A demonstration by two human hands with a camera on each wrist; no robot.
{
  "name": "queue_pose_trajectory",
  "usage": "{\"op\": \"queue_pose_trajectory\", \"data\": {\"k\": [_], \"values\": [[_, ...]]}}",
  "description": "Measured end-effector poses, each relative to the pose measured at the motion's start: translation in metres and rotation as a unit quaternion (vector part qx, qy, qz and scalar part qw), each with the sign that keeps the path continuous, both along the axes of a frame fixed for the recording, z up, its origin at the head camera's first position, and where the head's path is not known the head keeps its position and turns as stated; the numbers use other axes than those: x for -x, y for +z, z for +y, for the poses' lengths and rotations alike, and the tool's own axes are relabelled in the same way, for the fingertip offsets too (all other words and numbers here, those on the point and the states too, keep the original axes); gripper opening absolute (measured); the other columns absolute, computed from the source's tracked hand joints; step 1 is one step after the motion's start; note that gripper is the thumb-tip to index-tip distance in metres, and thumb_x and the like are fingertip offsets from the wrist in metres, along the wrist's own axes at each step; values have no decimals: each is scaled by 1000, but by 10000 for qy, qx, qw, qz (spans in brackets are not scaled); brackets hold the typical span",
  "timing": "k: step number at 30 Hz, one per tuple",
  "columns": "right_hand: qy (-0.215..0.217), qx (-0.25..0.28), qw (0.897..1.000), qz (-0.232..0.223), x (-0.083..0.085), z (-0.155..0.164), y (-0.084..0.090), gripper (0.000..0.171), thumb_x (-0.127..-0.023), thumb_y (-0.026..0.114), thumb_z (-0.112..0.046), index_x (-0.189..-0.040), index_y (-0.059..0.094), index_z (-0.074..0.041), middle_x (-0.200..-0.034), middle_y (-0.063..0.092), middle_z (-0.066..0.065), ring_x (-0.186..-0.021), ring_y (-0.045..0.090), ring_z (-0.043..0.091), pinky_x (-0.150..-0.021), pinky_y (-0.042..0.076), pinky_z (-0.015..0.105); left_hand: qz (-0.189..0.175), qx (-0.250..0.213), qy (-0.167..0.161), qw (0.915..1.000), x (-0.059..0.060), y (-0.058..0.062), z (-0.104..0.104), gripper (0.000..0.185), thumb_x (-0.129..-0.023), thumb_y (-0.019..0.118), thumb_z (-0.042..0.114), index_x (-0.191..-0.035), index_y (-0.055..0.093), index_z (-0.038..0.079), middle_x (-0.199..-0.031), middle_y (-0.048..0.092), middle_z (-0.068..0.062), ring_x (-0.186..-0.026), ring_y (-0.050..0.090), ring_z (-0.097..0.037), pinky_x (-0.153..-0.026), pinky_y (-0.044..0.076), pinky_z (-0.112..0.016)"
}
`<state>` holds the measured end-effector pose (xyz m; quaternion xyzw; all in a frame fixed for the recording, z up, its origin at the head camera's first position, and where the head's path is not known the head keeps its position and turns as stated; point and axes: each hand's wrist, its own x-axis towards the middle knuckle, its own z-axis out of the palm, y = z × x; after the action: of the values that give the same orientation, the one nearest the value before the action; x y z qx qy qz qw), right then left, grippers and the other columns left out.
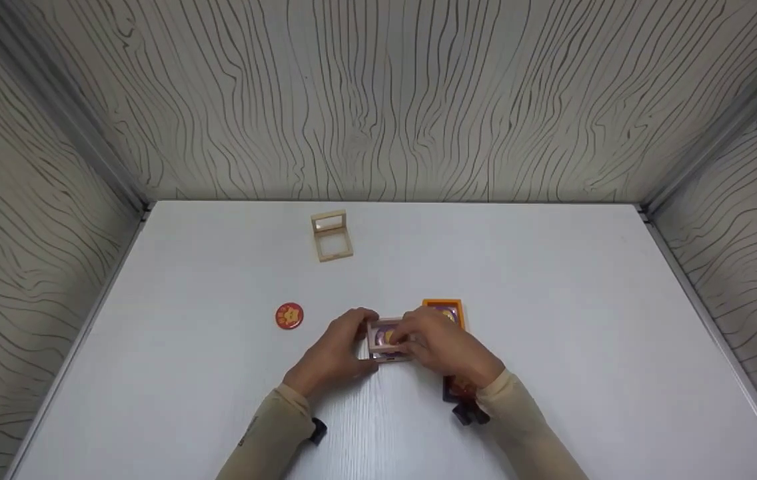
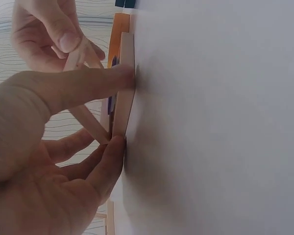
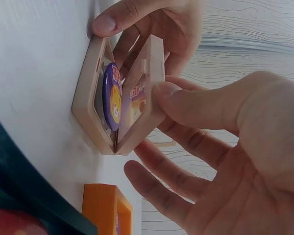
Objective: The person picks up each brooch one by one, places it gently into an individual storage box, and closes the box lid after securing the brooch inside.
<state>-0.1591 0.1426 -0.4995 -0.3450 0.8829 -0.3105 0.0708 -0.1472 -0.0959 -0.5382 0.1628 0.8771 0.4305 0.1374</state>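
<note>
A small pale wooden box (image 3: 85,98) with a hinged, clear-windowed lid (image 3: 157,58) sits half open on the table. Inside lies a round purple badge (image 3: 112,95) with a yellow figure. My left hand (image 1: 335,350) grips the box base from the left, thumb on the near side and fingers on the far side. At the lid's free edge, my right hand (image 1: 442,343) pinches the frame with its thumb in front, holding it tilted over the base. The right wrist view shows the remaining right fingers spread below the lid.
Farther back stands another open wooden box (image 1: 318,247). A red badge (image 1: 289,315) with a yellow star lies to the left. Partly under the right hand and forearm are an orange tray (image 1: 460,310) holding a purple badge and a dark tray (image 1: 448,390) with a red item.
</note>
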Motion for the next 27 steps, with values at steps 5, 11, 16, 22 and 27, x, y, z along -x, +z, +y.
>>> {"op": "queue_pose_trajectory", "data": {"k": [5,11,16,22,27], "values": [[15,-10,10000,48,-2,-1,-2,18,-95,75,-1,-101,84,-15,-100,78,-4,-102,65,19,-97,54,43,67,5,-107,9999,1,0,-2,73,-85,90,12,-148,52,8,-137,62,-9,-125,61,-24,-113,50,-46],[-292,-295,9989,-234,-7,-2,-1,18,-97,73,-2,-104,83,-15,-109,74,-2,-115,61,20,-105,53,47,0,62,-180,9998,2,3,-4,74,-87,90,19,-149,52,9,-141,61,-10,-129,60,-25,-115,49,-46],[-347,-417,9983,-220,-8,-4,-4,19,-96,73,-2,-103,84,-16,-109,73,-2,-115,61,19,-104,54,47,-16,-9,-244,9997,2,3,-6,72,-87,90,19,-149,53,9,-141,62,-9,-130,60,-25,-116,48,-47],[-453,-532,9968,-394,-7,-6,-5,17,-95,77,-6,-103,86,-18,-110,73,-4,-116,59,18,-104,54,47,35,-93,-190,9998,5,0,-6,70,-86,91,15,-146,55,8,-135,63,-8,-125,61,-25,-112,50,-48],[-540,-606,9958,-418,-7,-7,-5,14,-94,80,-9,-103,86,-18,-111,72,-3,-118,58,19,-105,53,48,-16,-120,-84,9999,4,0,-4,69,-85,92,14,-144,56,10,-134,64,-8,-125,61,-24,-112,51,-47]]}}
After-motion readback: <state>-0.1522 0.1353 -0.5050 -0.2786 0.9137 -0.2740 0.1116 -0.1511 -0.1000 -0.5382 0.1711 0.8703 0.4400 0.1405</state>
